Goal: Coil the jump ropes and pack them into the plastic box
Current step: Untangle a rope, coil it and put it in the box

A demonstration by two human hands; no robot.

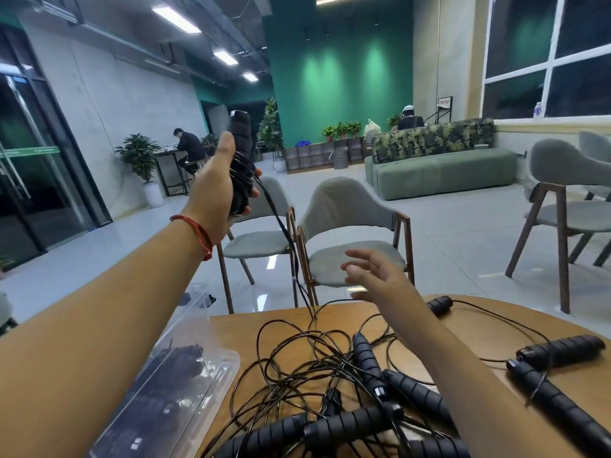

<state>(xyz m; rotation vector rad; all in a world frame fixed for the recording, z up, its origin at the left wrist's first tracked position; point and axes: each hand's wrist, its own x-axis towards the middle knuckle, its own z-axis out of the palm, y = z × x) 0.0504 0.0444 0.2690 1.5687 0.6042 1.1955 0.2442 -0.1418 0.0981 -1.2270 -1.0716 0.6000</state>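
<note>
My left hand [221,180] is raised high and grips black jump rope handles [240,150] with cord wound round them. A black cord [287,239] runs from them down to the table. My right hand [373,276] hovers open above the table's far edge, fingers spread, holding nothing. A tangle of black cords [297,368] and several black ribbed handles [350,424] lie on the wooden table [463,325]. The clear plastic box [185,368] sits at the left, partly behind my left forearm, with dark ropes inside.
Two more handles [558,352] tied together lie at the table's right. Two grey chairs [350,226] stand just beyond the table, another chair [568,206] at the right. A green sofa and two distant people are further back.
</note>
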